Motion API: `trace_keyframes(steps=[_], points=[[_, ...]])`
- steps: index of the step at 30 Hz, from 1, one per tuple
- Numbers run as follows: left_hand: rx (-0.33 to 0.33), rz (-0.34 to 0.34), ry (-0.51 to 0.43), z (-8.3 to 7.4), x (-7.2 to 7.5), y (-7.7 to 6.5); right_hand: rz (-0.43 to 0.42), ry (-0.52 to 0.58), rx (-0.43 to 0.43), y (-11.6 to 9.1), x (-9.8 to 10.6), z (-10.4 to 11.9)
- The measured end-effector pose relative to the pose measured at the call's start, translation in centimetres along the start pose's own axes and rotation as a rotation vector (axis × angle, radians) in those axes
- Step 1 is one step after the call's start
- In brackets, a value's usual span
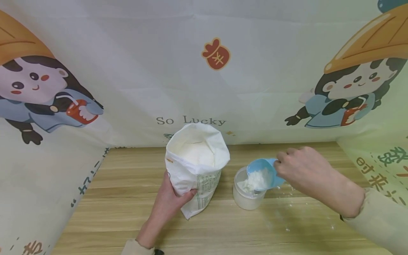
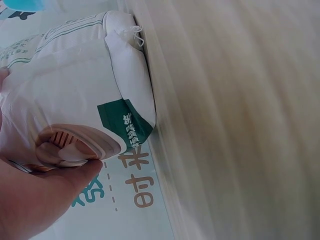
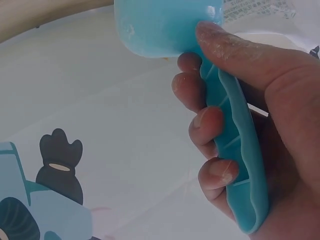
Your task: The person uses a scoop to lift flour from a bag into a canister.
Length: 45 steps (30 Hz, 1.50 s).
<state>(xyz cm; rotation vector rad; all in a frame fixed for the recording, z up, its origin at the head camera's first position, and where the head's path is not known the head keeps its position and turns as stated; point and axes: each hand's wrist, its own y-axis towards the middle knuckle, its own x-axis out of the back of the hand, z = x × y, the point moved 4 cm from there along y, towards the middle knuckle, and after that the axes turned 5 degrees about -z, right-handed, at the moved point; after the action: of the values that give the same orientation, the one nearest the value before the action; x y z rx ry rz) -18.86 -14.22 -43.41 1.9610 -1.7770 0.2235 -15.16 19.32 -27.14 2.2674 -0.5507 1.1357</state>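
An opened white bag of flour [image 1: 208, 187], rolled wide at the top, stands upright on the wooden table with white powder inside. My left hand [image 1: 172, 200] grips its near left side, thumb across the front; the left wrist view shows the printed bag [image 2: 65, 95] close up. My right hand [image 1: 301, 170] holds a blue scoop [image 1: 271, 173] by its handle, fingers curled round the ridged grip [image 3: 235, 150]. The scoop is tilted over the mouth of a translucent round tub [image 1: 248, 200], and white powder [image 1: 259, 180] lies at its lip and in the tub.
Specks of white powder [image 1: 288, 205] are scattered on the wooden table [image 1: 127, 202] right of the tub. A printed cloth [image 1: 143, 71] with cartoon figures rises behind the table and along both sides.
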Motion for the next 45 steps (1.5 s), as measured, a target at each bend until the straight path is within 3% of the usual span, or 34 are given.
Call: trace_keyframes(steps=[22,27,33,38,41,45], points=[[0.0,-0.011,0.023,0.1,0.2,0.0,-0.07,-0.051,0.025,-0.2,0.3,0.0],[-0.015,-0.014,0.023,0.1,0.2,0.0,-0.062,0.028,-0.015,-1.0,0.1,-0.6],[-0.019,-0.007,0.011,0.0,0.0,0.0,-0.078,0.165,-0.128,-2.6,-0.3,-2.1],[-0.018,-0.008,0.018,-0.1,0.0,0.0,-0.029,0.291,-0.215,-3.7,-0.9,-3.1],[-0.019,-0.006,0.018,-0.1,0.0,0.0,-0.019,0.345,-0.242,-4.3,-1.2,-3.5],[-0.016,-0.005,0.021,-0.1,0.1,0.0,-0.068,0.366,-0.233,-4.9,-1.4,-3.9]])
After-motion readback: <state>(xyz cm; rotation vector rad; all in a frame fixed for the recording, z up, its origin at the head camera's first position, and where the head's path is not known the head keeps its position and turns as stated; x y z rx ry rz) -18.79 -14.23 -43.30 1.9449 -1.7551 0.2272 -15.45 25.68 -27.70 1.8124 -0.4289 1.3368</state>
